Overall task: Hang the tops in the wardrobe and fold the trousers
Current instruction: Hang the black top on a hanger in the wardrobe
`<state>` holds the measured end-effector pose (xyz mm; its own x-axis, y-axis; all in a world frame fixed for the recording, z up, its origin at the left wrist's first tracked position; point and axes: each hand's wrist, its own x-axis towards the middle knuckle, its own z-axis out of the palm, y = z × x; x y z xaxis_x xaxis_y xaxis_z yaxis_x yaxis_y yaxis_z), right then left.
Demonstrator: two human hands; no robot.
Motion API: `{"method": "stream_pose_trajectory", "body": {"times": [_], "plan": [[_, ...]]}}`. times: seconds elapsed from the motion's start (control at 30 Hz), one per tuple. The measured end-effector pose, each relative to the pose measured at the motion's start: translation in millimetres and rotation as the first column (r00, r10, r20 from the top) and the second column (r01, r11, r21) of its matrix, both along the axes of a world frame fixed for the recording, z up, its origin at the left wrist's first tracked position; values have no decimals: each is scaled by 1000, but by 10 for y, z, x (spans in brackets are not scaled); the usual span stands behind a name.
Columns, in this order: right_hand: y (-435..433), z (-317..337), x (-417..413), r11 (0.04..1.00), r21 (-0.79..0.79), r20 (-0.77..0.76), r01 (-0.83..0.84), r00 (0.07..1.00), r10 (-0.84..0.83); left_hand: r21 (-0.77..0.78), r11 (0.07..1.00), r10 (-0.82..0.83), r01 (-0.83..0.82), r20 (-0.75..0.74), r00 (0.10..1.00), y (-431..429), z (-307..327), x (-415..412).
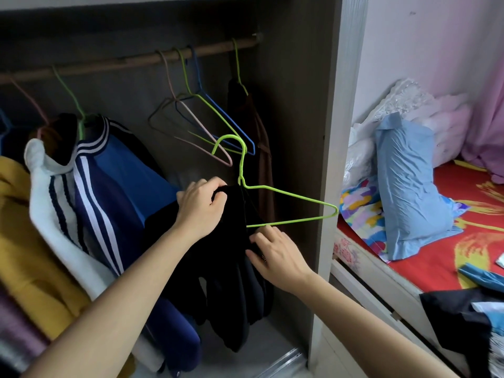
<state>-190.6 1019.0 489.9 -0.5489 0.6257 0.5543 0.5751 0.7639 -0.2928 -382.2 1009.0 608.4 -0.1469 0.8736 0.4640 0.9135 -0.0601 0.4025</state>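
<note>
A black top [226,271] hangs half threaded on a lime green hanger [289,194] in front of the open wardrobe. My left hand [203,205] grips the top's fabric near the hanger's neck. My right hand [275,252] pinches the black fabric just under the hanger's bottom bar. The hanger's right shoulder sticks out bare toward the wardrobe's side panel. Its hook is free, well below the wooden rail [131,60].
On the rail hang three bare hangers [196,115], a brown garment [259,148], a blue striped jacket [114,186], a white top [54,203] and a yellow one [24,241]. Right: bed with red sheet [436,257], blue pillow [406,192], dark clothes pile [463,317].
</note>
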Motion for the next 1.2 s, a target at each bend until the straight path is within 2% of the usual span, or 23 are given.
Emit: {"method": "stream_pose_trajectory", "body": {"times": [0.07, 0.2, 0.23, 0.27, 0.37, 0.43, 0.63, 0.7, 0.77, 0.87, 0.93, 1.03, 1.13, 1.2], "plan": [[-15, 10, -31, 996, -50, -14, -76, 997, 75, 44, 999, 30, -31, 14, 999, -18, 7, -24], [17, 40, -31, 917, -355, -31, -181, 983, 182, 116, 986, 108, -118, 83, 991, -77, 19, -158], [48, 44, -6, 906, -385, -20, -175, 983, 181, 121, 983, 123, -135, 95, 988, -99, 23, -196], [92, 45, 34, 922, -354, 22, -156, 984, 175, 123, 981, 139, -152, 103, 985, -121, 29, -232], [230, 31, 178, 992, -63, 212, -108, 970, 119, 120, 972, 187, -202, 121, 975, -202, 35, -347], [307, 45, 284, 994, -2, 222, -110, 969, 107, 117, 968, 202, -221, 153, 967, -254, 42, -434], [453, 179, 563, 991, 35, -17, -133, 991, 134, 76, 973, 189, -218, 277, 942, -326, 39, -657], [390, 176, 570, 987, -28, -238, -157, 960, 146, 51, 977, 178, -206, 323, 929, -311, 38, -697], [322, 151, 538, 987, -95, -410, -131, 908, 82, 26, 983, 163, -184, 354, 921, -294, 32, -724], [301, 125, 518, 972, -222, -480, -73, 876, -43, 14, 988, 136, -152, 377, 916, -272, 9, -719], [327, 145, 549, 967, -253, -468, -20, 878, -105, 9, 989, 133, -147, 374, 918, -253, -12, -709], [360, 183, 645, 995, -93, -378, 32, 923, -65, -5, 992, 124, -129, 320, 939, -240, -21, -702], [424, 222, 773, 992, 125, -145, 25, 989, -7, 7, 995, 97, -102, 237, 967, -224, -32, -666], [493, 266, 849, 974, 219, 53, -55, 998, 45, 43, 996, 71, -78, 142, 987, -194, -50, -614]]}}
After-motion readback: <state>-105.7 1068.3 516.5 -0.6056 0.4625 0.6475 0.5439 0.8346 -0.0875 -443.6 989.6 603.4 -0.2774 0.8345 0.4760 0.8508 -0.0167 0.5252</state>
